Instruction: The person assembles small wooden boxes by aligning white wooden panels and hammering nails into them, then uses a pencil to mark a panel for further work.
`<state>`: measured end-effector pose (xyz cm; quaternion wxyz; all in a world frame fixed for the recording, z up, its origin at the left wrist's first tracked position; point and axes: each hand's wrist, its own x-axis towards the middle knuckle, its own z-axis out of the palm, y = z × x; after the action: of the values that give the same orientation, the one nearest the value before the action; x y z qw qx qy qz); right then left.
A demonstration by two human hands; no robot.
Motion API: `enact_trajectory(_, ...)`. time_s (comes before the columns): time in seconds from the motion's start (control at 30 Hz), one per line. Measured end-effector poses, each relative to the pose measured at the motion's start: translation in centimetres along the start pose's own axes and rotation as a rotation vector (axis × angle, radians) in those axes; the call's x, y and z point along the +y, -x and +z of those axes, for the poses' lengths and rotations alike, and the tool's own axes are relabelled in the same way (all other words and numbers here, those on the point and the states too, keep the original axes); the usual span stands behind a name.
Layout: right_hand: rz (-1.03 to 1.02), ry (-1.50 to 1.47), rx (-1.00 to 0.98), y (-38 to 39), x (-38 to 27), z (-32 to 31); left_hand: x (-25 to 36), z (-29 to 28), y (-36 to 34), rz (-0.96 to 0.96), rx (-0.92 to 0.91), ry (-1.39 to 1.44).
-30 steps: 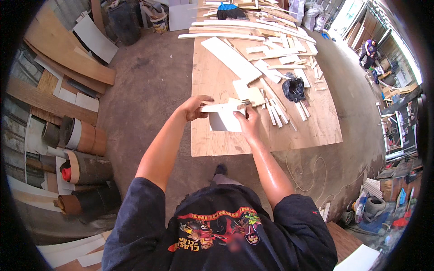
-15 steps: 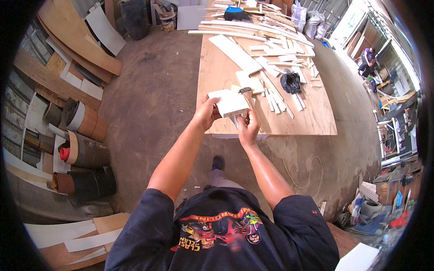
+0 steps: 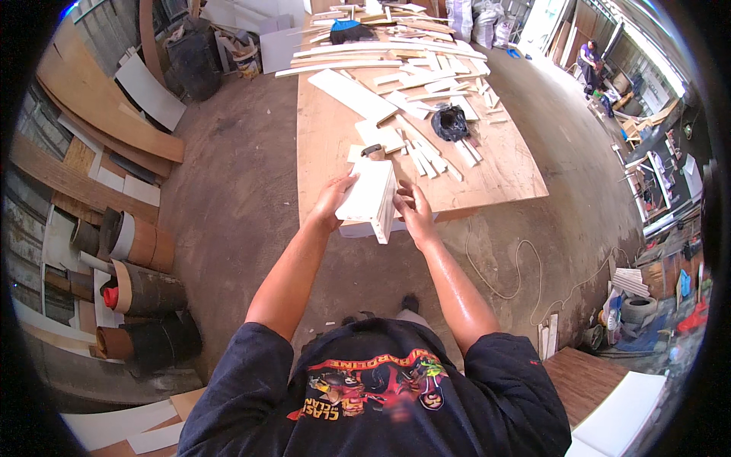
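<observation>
Left hand (image 3: 332, 201): fingers clamped on the left side of a white, box-like wooden piece (image 3: 368, 190). Right hand (image 3: 416, 218): fingers spread apart, just beside the piece's right side; contact cannot be confirmed. The piece is held up at the near edge of a brown plywood desk (image 3: 495, 174). Its panels appear already joined along one corner; whether any joint is unfinished cannot be told. Beyond it, pale narrow wooden strips (image 3: 432, 157) and a long white flat board (image 3: 352, 95) lie loose, near a crumpled black plastic bag (image 3: 450, 124).
</observation>
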<state>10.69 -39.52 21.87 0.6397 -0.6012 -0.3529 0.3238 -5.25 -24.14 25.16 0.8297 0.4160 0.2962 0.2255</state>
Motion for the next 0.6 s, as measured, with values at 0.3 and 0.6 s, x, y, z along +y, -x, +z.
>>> enact_trajectory(0.3, -0.013, 0.067, -0.222, -3.3, -1.3, -9.8, -1.4, 5.1, -6.0, -0.178, -0.243, 0.256)
enact_trajectory(0.6, -0.229, -0.132, 0.099, -5.6, -0.1, -15.2, -4.6, 12.5, -7.1, 0.094, -0.075, 0.025)
